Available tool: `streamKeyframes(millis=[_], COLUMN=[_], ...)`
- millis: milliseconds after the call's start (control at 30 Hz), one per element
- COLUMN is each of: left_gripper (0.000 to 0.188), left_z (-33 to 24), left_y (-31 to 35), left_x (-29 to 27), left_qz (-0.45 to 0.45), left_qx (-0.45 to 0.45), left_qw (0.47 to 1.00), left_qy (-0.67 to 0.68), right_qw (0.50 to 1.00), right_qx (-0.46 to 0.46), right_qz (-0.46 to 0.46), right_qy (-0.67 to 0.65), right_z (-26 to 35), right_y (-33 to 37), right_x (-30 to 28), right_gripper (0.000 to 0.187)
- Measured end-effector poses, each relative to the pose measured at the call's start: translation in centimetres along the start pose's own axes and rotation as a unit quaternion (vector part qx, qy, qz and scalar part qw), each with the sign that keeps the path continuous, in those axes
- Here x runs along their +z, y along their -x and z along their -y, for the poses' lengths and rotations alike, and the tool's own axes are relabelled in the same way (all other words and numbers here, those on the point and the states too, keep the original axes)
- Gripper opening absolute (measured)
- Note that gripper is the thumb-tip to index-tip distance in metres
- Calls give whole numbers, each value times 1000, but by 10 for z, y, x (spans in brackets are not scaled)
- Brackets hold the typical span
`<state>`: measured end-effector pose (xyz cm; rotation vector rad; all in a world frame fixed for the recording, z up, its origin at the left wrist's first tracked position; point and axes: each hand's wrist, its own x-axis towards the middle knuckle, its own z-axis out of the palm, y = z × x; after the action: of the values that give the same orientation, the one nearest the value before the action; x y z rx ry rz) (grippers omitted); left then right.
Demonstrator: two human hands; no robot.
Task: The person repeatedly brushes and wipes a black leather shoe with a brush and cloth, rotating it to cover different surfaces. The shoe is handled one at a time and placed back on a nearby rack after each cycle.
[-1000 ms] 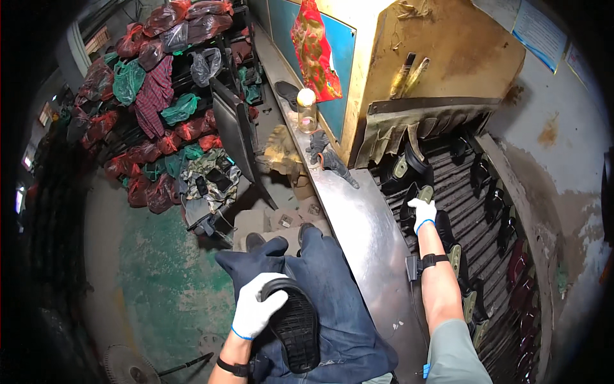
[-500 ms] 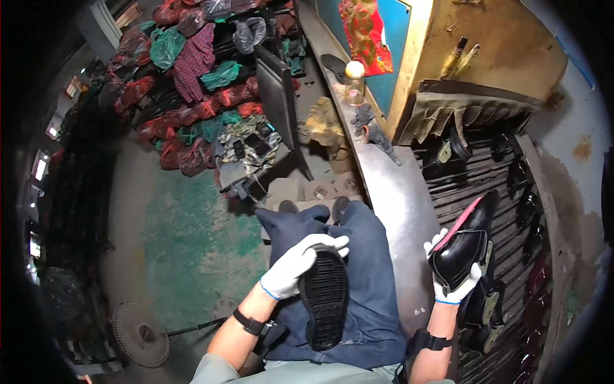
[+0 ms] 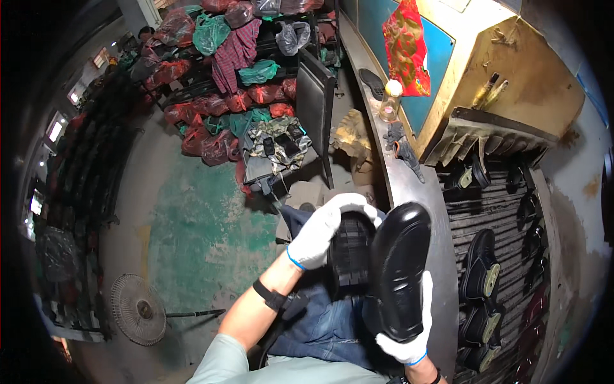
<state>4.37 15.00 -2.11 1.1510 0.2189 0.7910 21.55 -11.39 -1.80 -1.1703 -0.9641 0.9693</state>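
Since a moment ago the right hand, white-gloved, has swung in from the slatted bed, bringing a glossy black shoe over the lap. It grips the shoe's lower end, one digit running up the outer side. Just beside it the left hand, forearm slanting up, clasps a ribbed black sole by its top end. Past the steel ledge, the bed carries other dark shoes. Farther along the ledge stands a clear, pale-lidded jar; its contents I can't tell. Beyond, red plastic bags and green ones lie piled, bulging, their contents unclear.
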Motion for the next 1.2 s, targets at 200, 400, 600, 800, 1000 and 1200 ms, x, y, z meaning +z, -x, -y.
streamKeyframes(millis=[200, 400, 600, 800, 1000, 1200], left_gripper=[90, 110, 119, 115, 94, 73], left_z=[10, 0, -6, -7, 8, -2], left_y=[21, 16, 14, 16, 18, 12], left_x=[-4, -1, 0, -1, -20, -33], left_qz=[8, 28, 33, 40, -36, -46], left_qx=[-31, -65, -76, -61, 10, -8], left_qw=[999, 997, 996, 996, 999, 995], left_qy=[31, 15, -22, -45, 11, -87], right_qw=[981, 988, 990, 991, 992, 985], right_qx=[-10, 34, 44, 52, 44, 93], right_qz=[60, 55, 53, 47, 47, -4], right_qy=[187, 143, 127, 111, 109, -143], right_z=[-15, -20, -20, -17, -20, -32], right_y=[22, 26, 25, 23, 34, 38], right_x=[2, 15, 17, 21, 11, -9], right_gripper=[140, 138, 136, 135, 140, 137])
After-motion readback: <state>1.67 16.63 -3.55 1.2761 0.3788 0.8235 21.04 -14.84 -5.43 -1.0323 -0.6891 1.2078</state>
